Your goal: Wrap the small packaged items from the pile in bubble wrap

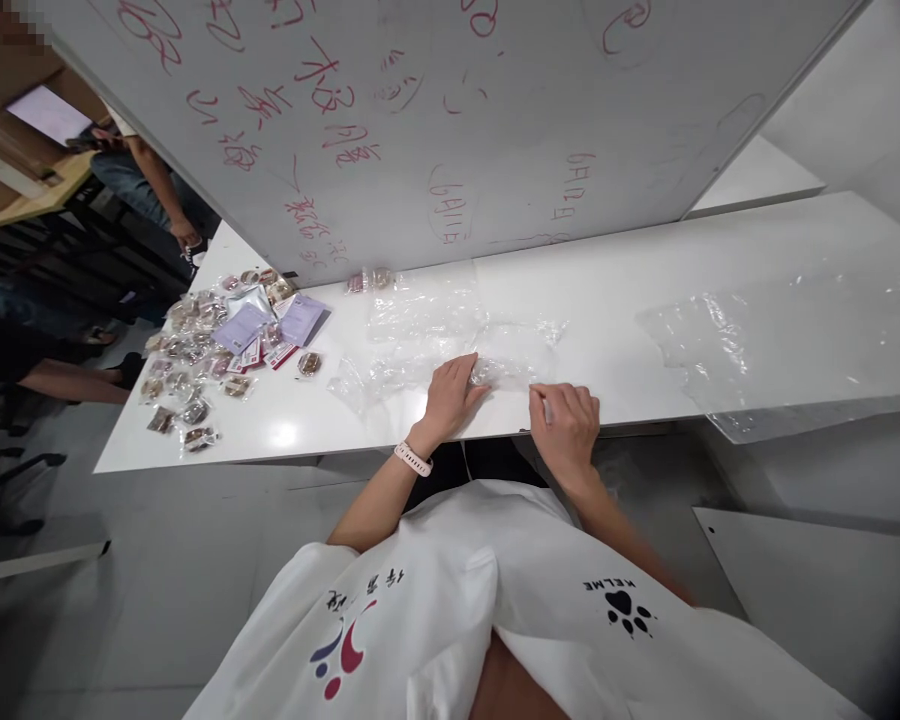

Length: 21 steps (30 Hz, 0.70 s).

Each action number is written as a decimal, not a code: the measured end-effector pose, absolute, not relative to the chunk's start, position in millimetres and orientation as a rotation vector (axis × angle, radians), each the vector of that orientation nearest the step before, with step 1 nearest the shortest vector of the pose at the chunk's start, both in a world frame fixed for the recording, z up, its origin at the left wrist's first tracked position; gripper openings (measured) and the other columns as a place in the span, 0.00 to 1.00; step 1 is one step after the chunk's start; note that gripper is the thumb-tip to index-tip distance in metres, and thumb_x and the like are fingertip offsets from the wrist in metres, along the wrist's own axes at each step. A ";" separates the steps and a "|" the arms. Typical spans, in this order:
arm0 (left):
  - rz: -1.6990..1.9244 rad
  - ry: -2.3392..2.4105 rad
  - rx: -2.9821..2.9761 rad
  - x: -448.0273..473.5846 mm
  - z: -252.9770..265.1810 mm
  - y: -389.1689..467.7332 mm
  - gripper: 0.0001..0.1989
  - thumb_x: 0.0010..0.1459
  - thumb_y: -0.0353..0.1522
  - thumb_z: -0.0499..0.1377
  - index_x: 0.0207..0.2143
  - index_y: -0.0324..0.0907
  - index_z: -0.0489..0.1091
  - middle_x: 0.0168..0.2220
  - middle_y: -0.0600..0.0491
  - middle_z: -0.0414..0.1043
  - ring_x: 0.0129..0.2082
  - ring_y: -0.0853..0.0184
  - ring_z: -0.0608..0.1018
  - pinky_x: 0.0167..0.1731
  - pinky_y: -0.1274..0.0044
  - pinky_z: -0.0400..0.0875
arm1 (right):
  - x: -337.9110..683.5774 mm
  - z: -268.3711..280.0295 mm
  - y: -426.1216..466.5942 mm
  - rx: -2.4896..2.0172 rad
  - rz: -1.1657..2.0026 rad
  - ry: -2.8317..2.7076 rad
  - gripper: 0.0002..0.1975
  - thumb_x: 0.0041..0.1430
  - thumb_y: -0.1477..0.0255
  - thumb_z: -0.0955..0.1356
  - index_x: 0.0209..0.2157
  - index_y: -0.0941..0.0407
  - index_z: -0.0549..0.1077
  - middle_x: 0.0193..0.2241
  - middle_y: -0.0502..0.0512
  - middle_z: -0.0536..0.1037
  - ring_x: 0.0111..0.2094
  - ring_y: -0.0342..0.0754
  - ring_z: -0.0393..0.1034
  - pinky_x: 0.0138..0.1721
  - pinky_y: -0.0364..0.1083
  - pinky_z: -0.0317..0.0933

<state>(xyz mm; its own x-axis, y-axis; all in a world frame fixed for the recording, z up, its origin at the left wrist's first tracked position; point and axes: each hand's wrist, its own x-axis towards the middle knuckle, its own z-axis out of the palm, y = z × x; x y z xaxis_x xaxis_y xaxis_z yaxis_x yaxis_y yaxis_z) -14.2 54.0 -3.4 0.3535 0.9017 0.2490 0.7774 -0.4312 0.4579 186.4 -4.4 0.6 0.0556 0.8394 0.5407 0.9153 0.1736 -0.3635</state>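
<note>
A crumpled sheet of clear plastic film (420, 360) lies on the white table in front of me. My left hand (450, 398) rests on its near edge, fingers stretched forward and the thumb apart from them. To the right, my right hand (566, 428) is closed at the table's front edge, thumb and index finger pinched at the corner of the film. How much film is inside that pinch is hard to see.
Many small wrapped snacks (195, 350) and purple packets (304, 318) lie at left. Two more wrapped pieces (371, 280) sit against the upright whiteboard (390, 130). Another clear plastic sheet (787, 340) overhangs the front edge at right. Other people sit at far left.
</note>
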 end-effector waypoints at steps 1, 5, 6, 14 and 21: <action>0.698 1.509 2.332 -14.9 -2.1 53.2 0.25 0.67 0.43 0.52 0.62 0.42 0.59 0.58 0.41 0.69 0.58 0.55 0.71 0.56 0.61 0.66 | 189.7 -1.4 -14.8 -1.703 -0.177 -1.807 0.12 0.68 0.70 0.62 0.36 0.55 0.77 0.32 0.57 0.78 0.37 0.51 0.64 0.39 0.50 0.51; 0.766 1.525 2.289 -11.3 -3.7 44.6 0.24 0.68 0.43 0.51 0.62 0.42 0.60 0.55 0.41 0.71 0.56 0.56 0.73 0.55 0.61 0.67 | 190.2 -6.6 -28.9 -1.775 -0.111 -1.911 0.12 0.68 0.69 0.62 0.40 0.55 0.78 0.35 0.58 0.78 0.38 0.53 0.64 0.40 0.52 0.51; 0.784 1.524 2.294 -9.8 -5.4 42.0 0.24 0.68 0.43 0.51 0.62 0.42 0.60 0.55 0.41 0.71 0.56 0.55 0.72 0.55 0.61 0.67 | 187.0 -6.9 -24.8 -1.760 -0.038 -1.920 0.13 0.69 0.69 0.62 0.43 0.55 0.78 0.38 0.59 0.78 0.40 0.54 0.65 0.41 0.52 0.53; 0.843 1.508 2.310 -7.9 -18.1 35.6 0.17 0.69 0.38 0.49 0.54 0.39 0.67 0.51 0.39 0.73 0.53 0.54 0.74 0.52 0.59 0.68 | 133.9 7.1 29.3 -1.257 0.382 -1.973 0.22 0.71 0.65 0.56 0.61 0.53 0.67 0.61 0.59 0.68 0.62 0.55 0.59 0.59 0.56 0.54; 0.929 1.524 2.319 -5.7 -16.8 23.9 0.16 0.65 0.33 0.52 0.54 0.38 0.67 0.53 0.39 0.71 0.57 0.53 0.71 0.56 0.56 0.65 | 131.6 3.0 28.2 -1.248 0.332 -2.145 0.19 0.72 0.68 0.57 0.58 0.50 0.70 0.58 0.55 0.73 0.57 0.52 0.64 0.56 0.55 0.53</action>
